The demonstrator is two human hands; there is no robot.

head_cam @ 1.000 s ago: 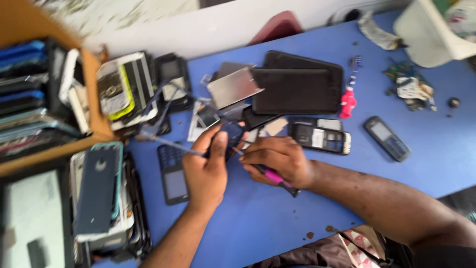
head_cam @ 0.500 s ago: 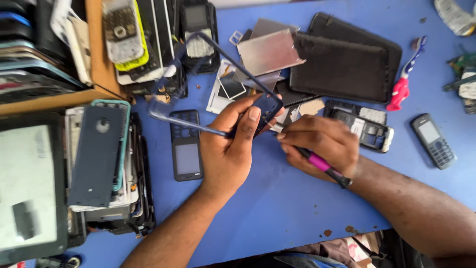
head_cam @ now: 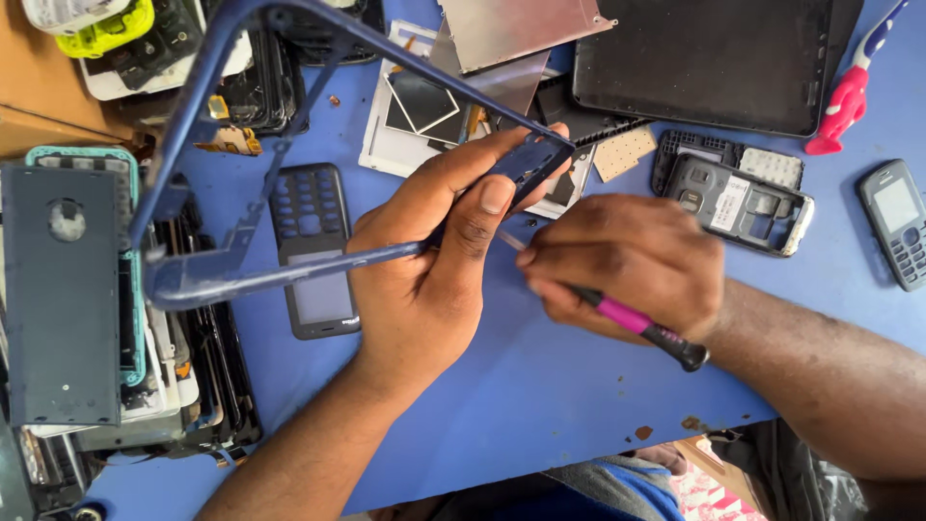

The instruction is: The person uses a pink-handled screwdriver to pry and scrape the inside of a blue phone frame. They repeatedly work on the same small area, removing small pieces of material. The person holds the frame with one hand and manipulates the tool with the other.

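My left hand (head_cam: 434,256) grips one corner of a large dark blue phone or tablet frame (head_cam: 207,125), holding it raised above the blue table (head_cam: 540,405), thumb pressed on its lower bar. My right hand (head_cam: 627,265) is closed on a pink and black screwdriver (head_cam: 641,328), whose thin tip points up-left toward the frame corner by my left thumb. The tip itself is partly hidden between the hands.
A dark keypad phone front (head_cam: 313,251) lies under the frame. An opened phone body (head_cam: 738,193), a grey keypad phone (head_cam: 897,222), a dark tablet back (head_cam: 714,58), a metal plate (head_cam: 521,29) and a pink tool (head_cam: 844,96) lie behind. Stacked cases (head_cam: 68,289) fill the left.
The view has closed in on the hands. My left hand has lifted the blue frame nearer the camera, and my right hand has brought the screwdriver tip up to the held corner.
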